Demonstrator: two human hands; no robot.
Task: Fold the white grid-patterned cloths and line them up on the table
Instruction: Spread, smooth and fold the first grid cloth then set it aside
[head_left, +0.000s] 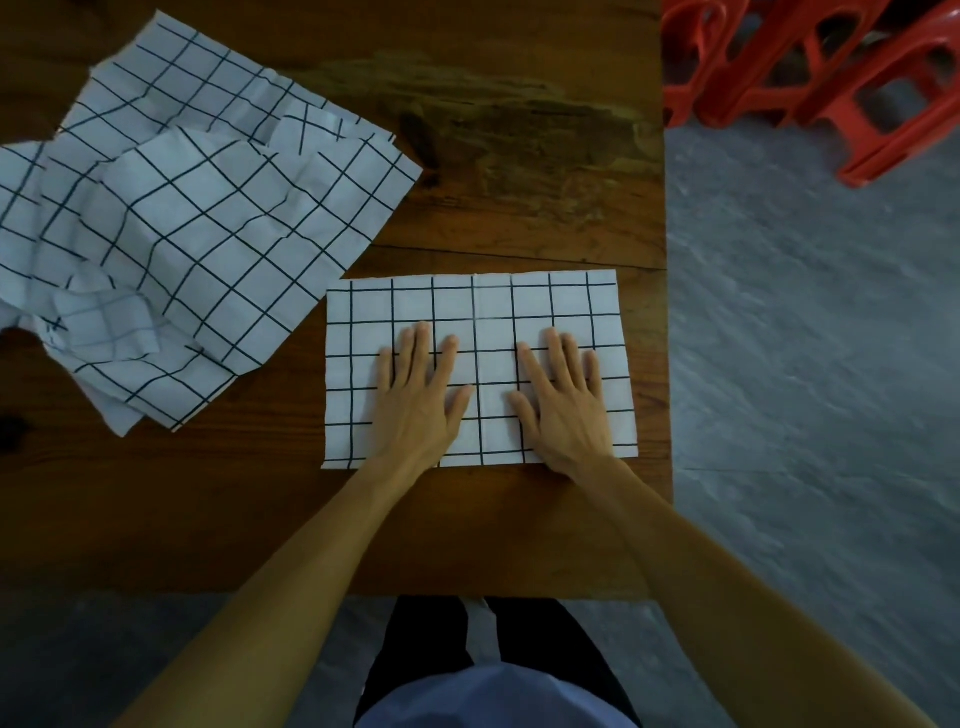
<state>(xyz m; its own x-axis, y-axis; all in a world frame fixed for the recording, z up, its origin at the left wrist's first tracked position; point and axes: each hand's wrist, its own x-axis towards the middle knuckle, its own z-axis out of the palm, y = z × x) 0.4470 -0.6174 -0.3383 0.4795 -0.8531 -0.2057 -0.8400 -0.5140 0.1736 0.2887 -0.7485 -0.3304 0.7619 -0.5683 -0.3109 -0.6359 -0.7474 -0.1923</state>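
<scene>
Wooden worktop (519, 156) carried the folded cloth (467, 306) under both flat, outspread palms, left hand (418, 395) and right hand (563, 402), gripping nothing; lifting unevenly might drag its layers askew, towards the crumpled cloths (171, 223) beyond the left hand.

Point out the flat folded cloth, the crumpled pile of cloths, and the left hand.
folded cloth (483, 306), head view: bare far strip above the fingers.
crumpled pile of cloths (171, 228), head view: middle of the top sheet.
left hand (415, 400), head view: back of the hand, flat on the cloth.
</scene>
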